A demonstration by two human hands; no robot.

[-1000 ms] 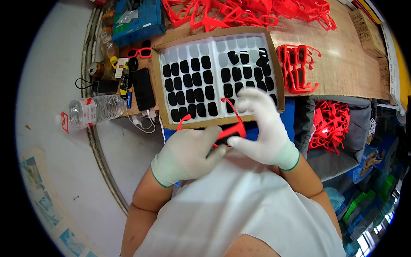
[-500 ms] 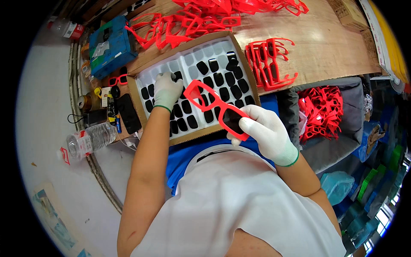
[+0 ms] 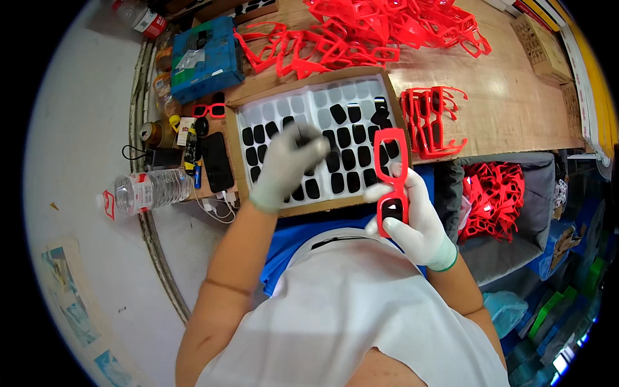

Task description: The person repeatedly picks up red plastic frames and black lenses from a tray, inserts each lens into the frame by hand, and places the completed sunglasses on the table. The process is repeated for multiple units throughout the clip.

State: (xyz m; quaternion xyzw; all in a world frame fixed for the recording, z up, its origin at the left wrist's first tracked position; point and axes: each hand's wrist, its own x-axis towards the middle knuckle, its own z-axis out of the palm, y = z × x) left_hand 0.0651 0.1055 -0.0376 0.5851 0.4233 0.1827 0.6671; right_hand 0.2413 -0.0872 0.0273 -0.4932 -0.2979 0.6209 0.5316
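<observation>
My right hand, in a white knitted glove with a green cuff, grips a red glasses frame in front of the tray's right side. The frame stands nearly upright. A dark lens sits in its lower rim, by my thumb; the upper rim shows no dark lens. My left hand, gloved alike and smeared by motion, is over the middle of the tray. Its fingers are drawn together around a blurred dark lens. Below lies a white lens tray in a cardboard box, with rows of dark lenses and several vacant pockets.
Red frames are heaped at the back; folded glasses stand right of the box. A grey bin holds more frames. On the left are a blue case, a phone, a plastic bottle and a white cable.
My left hand has moved from the tray's left pockets rightward, toward my right hand. The red frame has turned from slanting to nearly upright. The whole view has shifted a little.
</observation>
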